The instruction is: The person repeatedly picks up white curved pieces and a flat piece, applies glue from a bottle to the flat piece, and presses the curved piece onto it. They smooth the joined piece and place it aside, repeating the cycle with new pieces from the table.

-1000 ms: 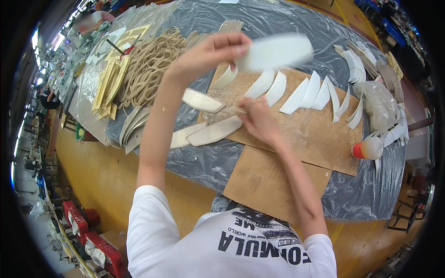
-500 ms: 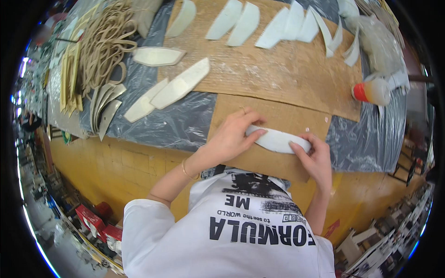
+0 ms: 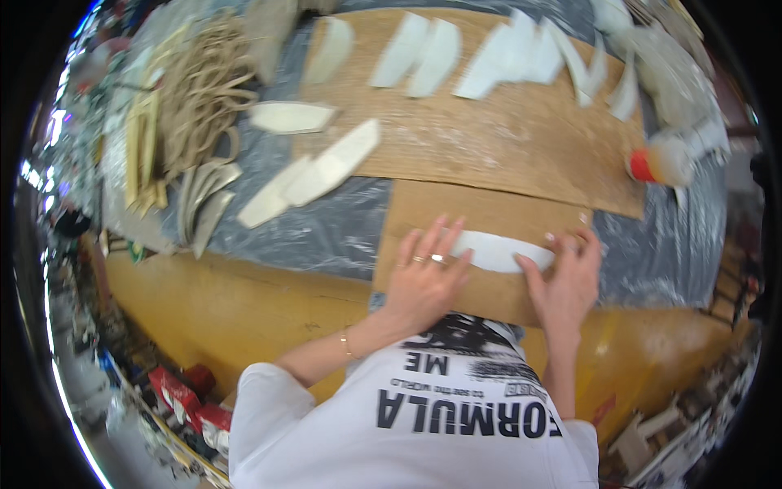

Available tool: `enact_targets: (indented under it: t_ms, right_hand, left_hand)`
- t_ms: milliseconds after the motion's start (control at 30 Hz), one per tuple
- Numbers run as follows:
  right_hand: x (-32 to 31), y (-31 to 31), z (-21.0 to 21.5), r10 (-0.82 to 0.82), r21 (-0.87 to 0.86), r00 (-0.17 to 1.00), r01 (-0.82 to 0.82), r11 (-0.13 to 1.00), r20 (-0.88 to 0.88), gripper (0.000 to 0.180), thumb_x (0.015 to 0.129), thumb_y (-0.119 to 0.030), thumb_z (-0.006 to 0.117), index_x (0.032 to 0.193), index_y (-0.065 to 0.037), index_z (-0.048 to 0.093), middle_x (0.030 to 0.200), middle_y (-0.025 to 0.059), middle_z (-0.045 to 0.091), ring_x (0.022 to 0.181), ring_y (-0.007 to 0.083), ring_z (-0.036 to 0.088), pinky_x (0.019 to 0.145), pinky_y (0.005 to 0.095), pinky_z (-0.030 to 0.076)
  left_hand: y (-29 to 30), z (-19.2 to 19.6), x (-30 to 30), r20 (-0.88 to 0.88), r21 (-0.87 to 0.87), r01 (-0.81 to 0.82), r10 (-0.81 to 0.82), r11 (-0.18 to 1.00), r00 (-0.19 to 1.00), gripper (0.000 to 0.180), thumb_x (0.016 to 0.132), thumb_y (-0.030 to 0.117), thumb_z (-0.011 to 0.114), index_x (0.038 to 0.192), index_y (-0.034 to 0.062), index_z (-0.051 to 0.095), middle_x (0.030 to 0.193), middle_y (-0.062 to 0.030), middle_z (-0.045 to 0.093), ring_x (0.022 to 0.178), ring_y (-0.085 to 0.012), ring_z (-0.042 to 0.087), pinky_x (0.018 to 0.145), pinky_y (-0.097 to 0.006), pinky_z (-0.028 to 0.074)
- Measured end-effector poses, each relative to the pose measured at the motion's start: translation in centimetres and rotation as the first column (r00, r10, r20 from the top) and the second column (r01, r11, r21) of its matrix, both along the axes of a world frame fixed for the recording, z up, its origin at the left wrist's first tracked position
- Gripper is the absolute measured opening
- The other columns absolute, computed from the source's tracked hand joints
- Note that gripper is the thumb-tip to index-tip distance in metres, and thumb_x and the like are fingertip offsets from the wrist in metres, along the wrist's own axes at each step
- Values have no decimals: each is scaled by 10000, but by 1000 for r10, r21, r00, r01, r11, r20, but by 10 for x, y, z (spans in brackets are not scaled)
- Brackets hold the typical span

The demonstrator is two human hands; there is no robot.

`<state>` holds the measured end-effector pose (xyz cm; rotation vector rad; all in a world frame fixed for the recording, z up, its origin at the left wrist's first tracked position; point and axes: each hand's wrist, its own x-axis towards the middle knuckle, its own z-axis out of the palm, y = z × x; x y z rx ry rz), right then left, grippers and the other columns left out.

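Observation:
A white curved strip-like piece (image 3: 498, 251) with tapered ends lies on the small brown cardboard sheet (image 3: 481, 208) in front of me. My left hand (image 3: 428, 275) lies flat at its left end, fingers stretched out and thumb by its edge. Around the right end bends my right hand (image 3: 568, 273), thumb on the near edge and fingertips at the far side. The piece's material is hard to make out. Farther left, pale panels of similar outline, one (image 3: 334, 163) overlapping another (image 3: 273, 196), rest on grey plastic sheeting, with a third panel (image 3: 292, 116) behind.
Several white curved pieces (image 3: 432, 57) line the back of a larger cardboard sheet (image 3: 456, 134). A bottle with a red cap (image 3: 643, 165) lies at the right. Looped tan strips (image 3: 204, 90) and curved strips (image 3: 204, 200) occupy the left. Grey plastic (image 3: 334, 236) covers the table.
The white piece has gone from tilted in my fingers to flat on the cardboard. My left hand has flattened out from a pinch. The whole view has shifted slightly.

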<state>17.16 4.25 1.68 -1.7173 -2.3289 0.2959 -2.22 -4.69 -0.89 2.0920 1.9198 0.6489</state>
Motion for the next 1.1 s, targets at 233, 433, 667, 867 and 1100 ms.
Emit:
enact_targets:
  t_ms: [233, 433, 667, 867, 1100]
  right_hand:
    - [2, -7, -7, 78, -147, 924, -142, 979, -375, 183, 818, -64, 717, 980, -16, 646, 1153, 158, 562, 1037, 335, 560, 880, 402, 459]
    - [7, -5, 7, 13, -85, 877, -61, 995, -481, 121, 835, 12, 661, 955, 12, 677, 1117, 145, 577, 981, 265, 588, 838, 359, 483]
    - [12, -3, 15, 46, -17, 886, -61, 998, -461, 150, 831, 19, 656, 978, 14, 681, 1106, 142, 589, 951, 266, 606, 825, 353, 490]
    - [10, -5, 13, 161, -78, 923, -200, 977, -348, 336, 803, -141, 744, 1101, -14, 656, 1188, 158, 570, 1099, 323, 536, 939, 412, 421]
    - [-5, -7, 2, 269, -148, 933, -309, 939, -240, 494, 784, -334, 774, 1154, -32, 647, 1270, 177, 533, 1179, 360, 481, 1007, 460, 355]
  left_hand:
    - [25, 11, -59, 382, 14, -122, 107, 992, 918, 160, 830, 189, 727, 946, 82, 705, 1311, -143, 565, 1242, -333, 509, 1042, -449, 337]
    - [63, 12, -157, -31, 215, -392, 408, 894, 913, 322, 832, 178, 726, 1114, 41, 647, 1231, -172, 612, 1062, -369, 600, 912, -422, 468]
    - [66, 1, -206, -156, -14, -400, 393, 916, 906, 402, 843, 245, 730, 1170, 26, 646, 1242, -149, 612, 1032, -318, 629, 885, -392, 501]
    - [68, 2, -213, -168, 70, -362, 369, 930, 914, 298, 868, 185, 699, 1126, 40, 665, 1211, -123, 628, 998, -309, 638, 850, -385, 507]
    - [70, -13, -242, 1, 317, -477, 502, 820, 865, 155, 939, 136, 594, 1033, 40, 672, 923, -159, 705, 775, -303, 679, 677, -395, 513]
